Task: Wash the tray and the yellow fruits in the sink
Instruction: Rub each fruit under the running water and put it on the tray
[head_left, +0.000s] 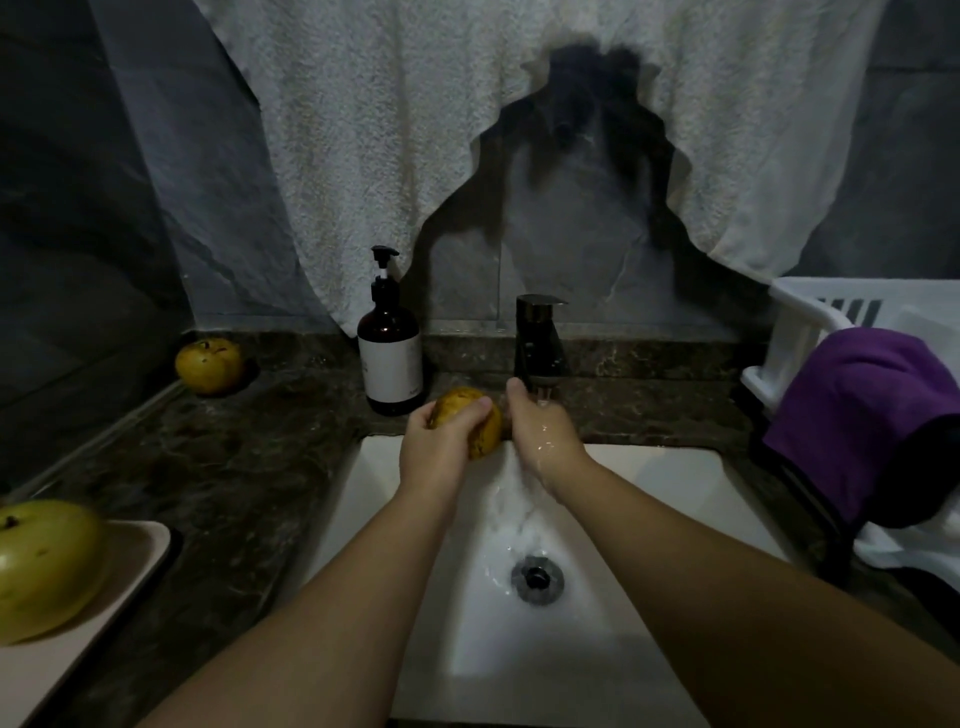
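The left hand (441, 441) grips a yellow fruit (475, 422), fingers curled over its top, holding it over the back edge of the sink (649, 519), just left of the tap (537, 340). The right hand (540, 431) is under the tap's spout with its fingers straight and together, holding nothing; water runs over it and falls into the sink, spreading toward the drain (537, 578). The right hand lies just beside the held fruit, perhaps touching it; that cannot be told for sure.

Left of the tap, on the dark stone counter (249, 457), stands a brown pump bottle (389, 353) with a white label. Farther left of the tap, near the wall, a second yellow fruit (209, 365) rests on the counter. Well to the left of the sink and nearer the person, a third, greener fruit (44, 569) sits on a pale tray (137, 551) on the counter.

Right of the sink is a white rack (795, 317) with a purple cloth (862, 415) draped over it. A white towel (415, 130) hangs on the wall behind the tap
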